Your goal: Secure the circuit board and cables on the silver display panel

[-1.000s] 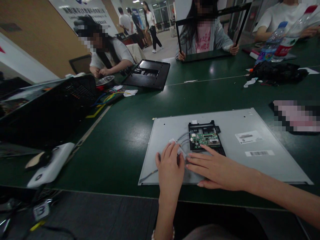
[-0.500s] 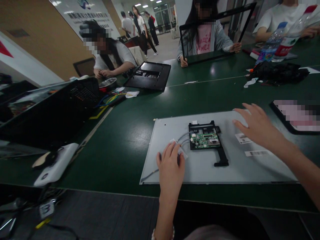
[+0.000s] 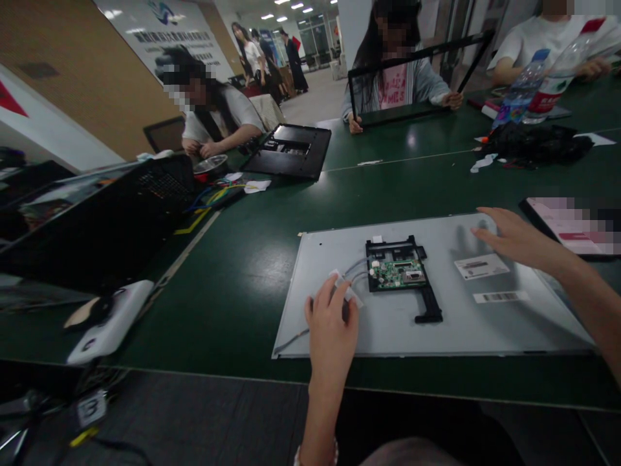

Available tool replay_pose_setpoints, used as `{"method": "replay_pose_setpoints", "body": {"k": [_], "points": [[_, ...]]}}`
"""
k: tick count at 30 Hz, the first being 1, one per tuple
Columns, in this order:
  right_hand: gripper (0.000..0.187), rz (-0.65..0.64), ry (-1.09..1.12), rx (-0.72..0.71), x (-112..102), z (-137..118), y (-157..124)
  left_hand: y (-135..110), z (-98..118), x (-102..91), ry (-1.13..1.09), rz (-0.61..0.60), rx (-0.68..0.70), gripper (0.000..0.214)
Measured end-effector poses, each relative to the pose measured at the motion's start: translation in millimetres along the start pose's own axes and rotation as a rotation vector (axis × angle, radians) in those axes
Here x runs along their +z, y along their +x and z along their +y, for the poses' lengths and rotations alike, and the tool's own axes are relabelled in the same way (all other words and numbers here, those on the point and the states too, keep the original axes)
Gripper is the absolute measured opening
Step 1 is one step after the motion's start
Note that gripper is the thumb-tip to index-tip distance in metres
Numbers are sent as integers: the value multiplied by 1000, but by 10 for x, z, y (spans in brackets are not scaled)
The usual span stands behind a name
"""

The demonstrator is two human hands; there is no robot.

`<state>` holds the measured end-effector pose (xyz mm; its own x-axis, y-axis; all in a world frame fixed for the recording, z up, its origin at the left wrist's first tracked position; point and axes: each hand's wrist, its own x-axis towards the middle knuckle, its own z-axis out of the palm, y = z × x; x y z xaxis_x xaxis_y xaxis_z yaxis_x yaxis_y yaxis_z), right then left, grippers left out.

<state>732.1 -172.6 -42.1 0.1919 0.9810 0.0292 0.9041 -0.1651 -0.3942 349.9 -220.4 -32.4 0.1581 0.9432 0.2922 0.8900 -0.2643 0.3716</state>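
A grey metal monitor back panel [image 3: 466, 317] lies flat on the green table. A small green circuit board [image 3: 396, 273] in a black bracket sits at its middle, with grey wires [image 3: 356, 266] running left from it. My left hand [image 3: 331, 327] rests flat on the panel's near left part, fingers stretched out over the white wire connector [image 3: 348, 292]. My right hand [image 3: 513, 238] lies open near the panel's far right corner, fingers spread and pointing left, close to a white label [image 3: 481, 266].
A phone [image 3: 572, 226] lies just right of the panel. A black monitor shell [image 3: 290, 151] and coloured wires [image 3: 218, 193] lie further back left. A white device [image 3: 109, 321] lies near the left edge. Bottles [image 3: 522, 87] and a black bag [image 3: 538, 142] stand far right. Other people sit around the table.
My right hand lifted off the panel beside the circuit board, swung right and back, and now settles by the far right corner. My left hand stayed put.
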Motion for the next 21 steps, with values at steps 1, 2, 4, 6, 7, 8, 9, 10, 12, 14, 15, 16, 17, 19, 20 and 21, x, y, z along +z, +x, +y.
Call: {"method": "replay_pose_setpoints", "body": {"k": [1,2,4,6,7,8,9,10,12,14,15,16,17,19,20,21], "points": [[71,-22,5,1,2,23,16,0,0,-2,-18,12,0,30],[71,-44,14,0,6,46,32,0,-1,-8,-40,32,0,29],[71,-56,19,-8,13,85,60,-5,-9,-36,-83,94,1,30],[71,-56,20,-21,13,105,73,-28,-39,-87,-105,166,-2,31],[71,-58,22,-28,9,106,72,-49,-65,-122,-105,190,-9,31],[71,-59,24,-32,4,102,68,-76,-99,-160,-97,205,-23,32],[71,-59,25,-33,-2,93,60,-108,-139,-202,-84,215,-42,33],[70,-57,25,-31,-9,80,50,-145,-185,-246,-68,220,-68,35],[69,-49,21,-23,-18,50,30,-228,-282,-331,-26,226,-126,39],[70,-48,13,-20,-18,28,18,-313,-370,-400,4,225,-175,42],[70,-48,12,-24,-13,23,17,-352,-406,-422,5,214,-195,44],[70,-45,13,-30,-6,23,19,-389,-434,-436,-4,200,-211,44],[70,-41,15,-37,2,28,24,-422,-456,-441,-21,185,-219,45],[69,-33,20,-53,18,45,37,-476,-479,-426,-61,151,-221,45],[68,-28,23,-57,23,54,43,-497,-483,-411,-77,139,-218,45],[68,-27,26,-60,25,62,47,-514,-484,-395,-89,129,-216,45]]}}
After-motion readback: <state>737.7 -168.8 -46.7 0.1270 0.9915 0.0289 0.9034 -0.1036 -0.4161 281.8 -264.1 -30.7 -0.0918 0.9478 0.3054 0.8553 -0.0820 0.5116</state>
